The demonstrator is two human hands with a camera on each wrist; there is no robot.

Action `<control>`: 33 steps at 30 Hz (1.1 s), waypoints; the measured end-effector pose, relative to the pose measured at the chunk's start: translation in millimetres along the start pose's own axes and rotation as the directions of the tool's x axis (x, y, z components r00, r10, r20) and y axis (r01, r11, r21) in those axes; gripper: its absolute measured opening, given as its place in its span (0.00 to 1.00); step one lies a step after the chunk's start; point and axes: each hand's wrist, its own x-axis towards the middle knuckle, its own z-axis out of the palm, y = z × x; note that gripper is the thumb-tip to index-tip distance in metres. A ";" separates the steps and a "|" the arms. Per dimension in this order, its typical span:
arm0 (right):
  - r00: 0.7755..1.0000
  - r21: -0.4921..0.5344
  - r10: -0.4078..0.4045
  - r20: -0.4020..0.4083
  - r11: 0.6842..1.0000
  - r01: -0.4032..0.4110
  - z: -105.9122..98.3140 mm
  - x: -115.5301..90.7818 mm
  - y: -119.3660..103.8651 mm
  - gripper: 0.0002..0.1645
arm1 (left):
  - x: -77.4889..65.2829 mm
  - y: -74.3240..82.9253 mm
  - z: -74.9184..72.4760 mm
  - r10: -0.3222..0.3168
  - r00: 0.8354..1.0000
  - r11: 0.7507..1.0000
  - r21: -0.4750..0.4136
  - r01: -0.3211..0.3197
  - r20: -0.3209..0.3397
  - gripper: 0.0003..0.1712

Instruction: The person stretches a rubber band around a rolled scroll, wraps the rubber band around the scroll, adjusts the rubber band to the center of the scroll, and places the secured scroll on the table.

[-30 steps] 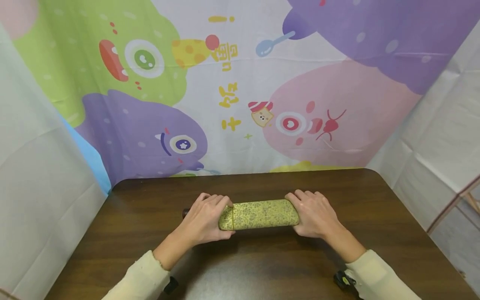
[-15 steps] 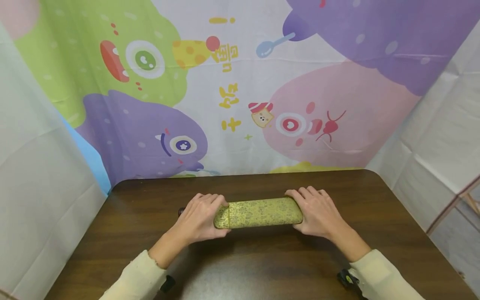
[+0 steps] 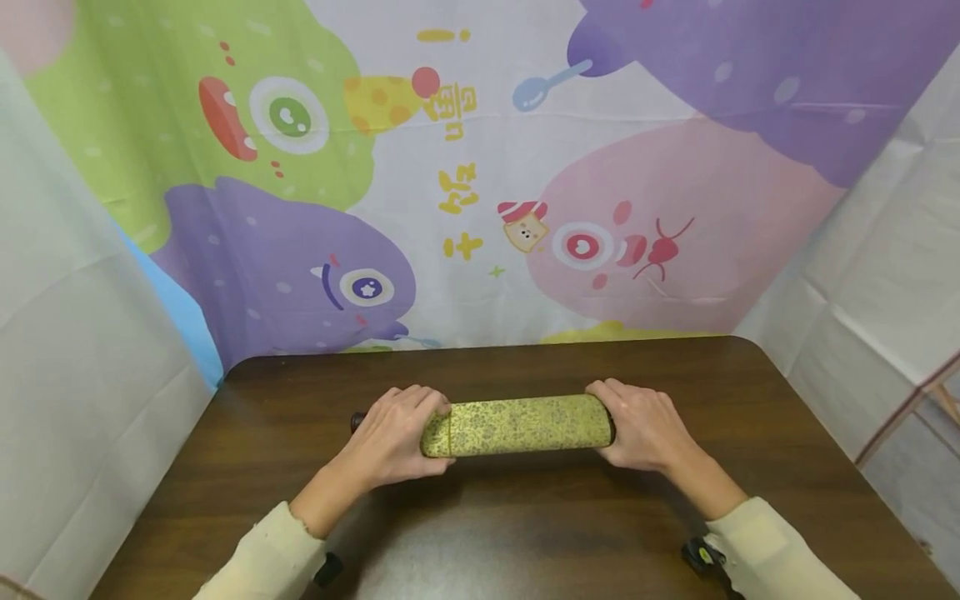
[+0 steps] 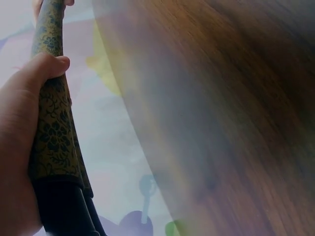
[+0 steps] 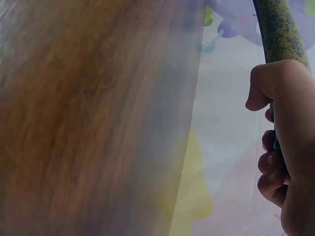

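A long, flattish object (image 3: 525,425) covered in yellow-green floral brocade lies level across both hands, close over the table. My left hand (image 3: 393,437) grips its left end, thumb along the near side and fingers over the far side. Past that hand a dark brown end (image 3: 357,422) sticks out. In the left wrist view the brocade stops at a smooth black end piece (image 4: 66,209). My right hand (image 3: 645,425) grips the right end, where a dark edge shows beside the palm. The right wrist view shows its thumb and curled fingers (image 5: 269,184); the palm side is hidden.
The dark wooden table (image 3: 510,533) has rounded far corners. Behind it hangs a cloth (image 3: 465,300) printed with cartoon monsters. White sheets (image 3: 82,333) enclose the sides, and a thin frame bar (image 3: 911,400) stands at the right.
Both hands have moved apart, left hand leftward and right hand rightward. More of the brocade shows between them, and a dark edge has come into view at the right end.
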 end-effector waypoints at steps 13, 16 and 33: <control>0.999 0.012 -0.008 -0.039 1.000 0.009 2.8 -1.3 3.1 0.41 | 7.6 4.2 -0.1 0.006 1.000 0.998 0.063 -0.006 0.005 0.43; 0.999 0.011 -0.005 -0.040 1.000 0.005 3.2 -2.2 3.2 0.41 | 7.9 5.0 1.7 0.008 1.000 0.997 0.072 -0.008 -0.002 0.44; 0.999 0.004 -0.022 -0.040 1.000 0.022 2.6 2.4 1.2 0.45 | 9.3 8.1 3.5 0.005 1.000 0.997 0.079 -0.004 -0.011 0.45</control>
